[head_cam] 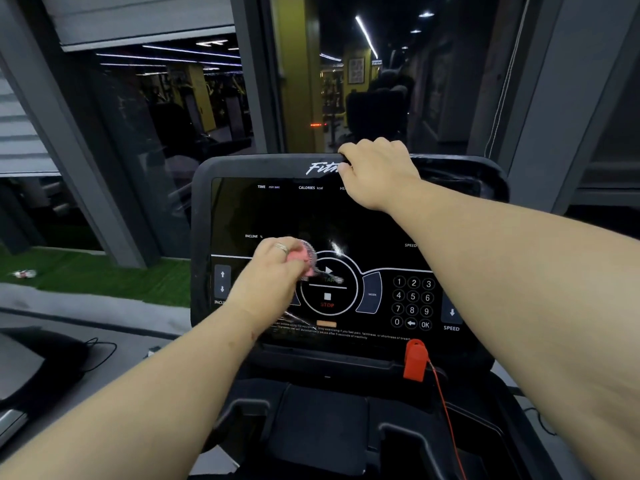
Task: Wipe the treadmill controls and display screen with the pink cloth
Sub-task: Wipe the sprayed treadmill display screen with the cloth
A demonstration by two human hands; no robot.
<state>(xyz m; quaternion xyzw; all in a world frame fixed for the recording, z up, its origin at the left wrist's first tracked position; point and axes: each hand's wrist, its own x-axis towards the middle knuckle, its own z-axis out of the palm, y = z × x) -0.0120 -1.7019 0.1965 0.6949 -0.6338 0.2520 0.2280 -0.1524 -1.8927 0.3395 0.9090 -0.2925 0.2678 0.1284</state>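
Note:
The treadmill console [242,209] fills the middle of the view, a black glossy display screen above a control panel with start and stop buttons [328,296] and a number keypad [412,302]. My left hand [273,271], with a ring on one finger, grips a bunched pink cloth [304,255] and presses it against the panel just left of the start button. My right hand [375,171] grips the console's top edge, fingers curled over it beside the brand lettering.
A red safety key [415,360] with a red cord hangs below the keypad. Black trays and cup holders [322,414] lie beneath the console. Dark windows and grey frames stand behind; green turf [104,275] and a cable lie at left.

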